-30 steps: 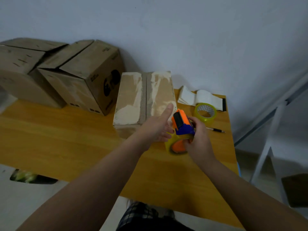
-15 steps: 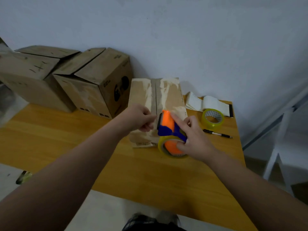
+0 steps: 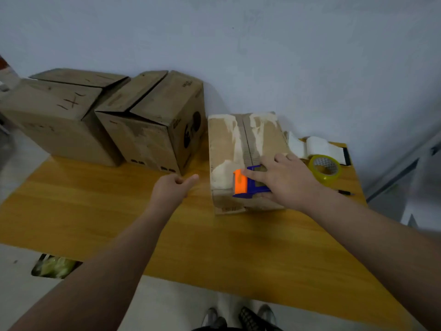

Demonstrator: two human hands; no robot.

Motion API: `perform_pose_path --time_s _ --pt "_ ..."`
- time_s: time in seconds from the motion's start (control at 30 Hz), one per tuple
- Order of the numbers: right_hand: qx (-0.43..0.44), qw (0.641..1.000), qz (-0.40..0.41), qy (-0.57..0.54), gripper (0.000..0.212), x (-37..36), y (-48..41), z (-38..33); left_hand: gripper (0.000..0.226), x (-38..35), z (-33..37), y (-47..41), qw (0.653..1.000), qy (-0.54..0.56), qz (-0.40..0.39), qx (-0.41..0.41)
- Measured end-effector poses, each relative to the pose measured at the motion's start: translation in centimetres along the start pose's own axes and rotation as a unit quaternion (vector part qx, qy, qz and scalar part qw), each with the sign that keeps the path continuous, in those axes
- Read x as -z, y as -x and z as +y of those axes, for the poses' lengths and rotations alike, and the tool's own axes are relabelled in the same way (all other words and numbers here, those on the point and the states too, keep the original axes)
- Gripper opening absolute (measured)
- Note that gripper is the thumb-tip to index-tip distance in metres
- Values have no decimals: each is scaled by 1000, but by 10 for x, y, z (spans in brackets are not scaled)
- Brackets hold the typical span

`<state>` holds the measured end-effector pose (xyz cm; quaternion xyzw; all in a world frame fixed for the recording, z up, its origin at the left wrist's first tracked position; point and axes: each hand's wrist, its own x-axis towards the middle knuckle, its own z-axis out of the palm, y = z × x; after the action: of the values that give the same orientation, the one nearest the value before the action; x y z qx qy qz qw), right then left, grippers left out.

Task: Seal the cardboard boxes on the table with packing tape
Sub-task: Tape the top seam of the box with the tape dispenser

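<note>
Dispenser sits at near edge of small box, right hand spread flat over it, pressing. Left hand loosely curled, empty, beside box. Taping looks just started; next, drag dispenser along centre seam toward wall.

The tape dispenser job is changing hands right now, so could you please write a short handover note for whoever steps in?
Right hand: pressing the tape dispenser onto the near end of the flat box, over its centre seam.
Left hand: loosely curled above the table, holding nothing, left of that box.
Two taller boxes stand at the back left, flaps not flat; no fresh tape is visible on them.
A spare tape roll sits to the right.
Done: dispenser placed. Left: run tape along the seam, then seal the other two.
</note>
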<state>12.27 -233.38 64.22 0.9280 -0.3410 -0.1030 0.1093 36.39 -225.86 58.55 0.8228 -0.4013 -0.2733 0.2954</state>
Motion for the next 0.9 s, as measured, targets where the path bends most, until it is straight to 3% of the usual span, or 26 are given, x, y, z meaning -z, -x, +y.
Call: perform_pose_path --time_s 0.17,0.57,0.9 --pt "-9 997 -12 71 63 3 -19 -21 38 -15 -18 -12 1000 -24 12 -10" --pt "-46 995 -77 51 57 0 -35 -31 39 -36 -39 -30 1000 -20 -12 1" --pt "-66 994 -85 18 57 -7 -37 -29 44 -67 -38 -42 989 53 -118 67"
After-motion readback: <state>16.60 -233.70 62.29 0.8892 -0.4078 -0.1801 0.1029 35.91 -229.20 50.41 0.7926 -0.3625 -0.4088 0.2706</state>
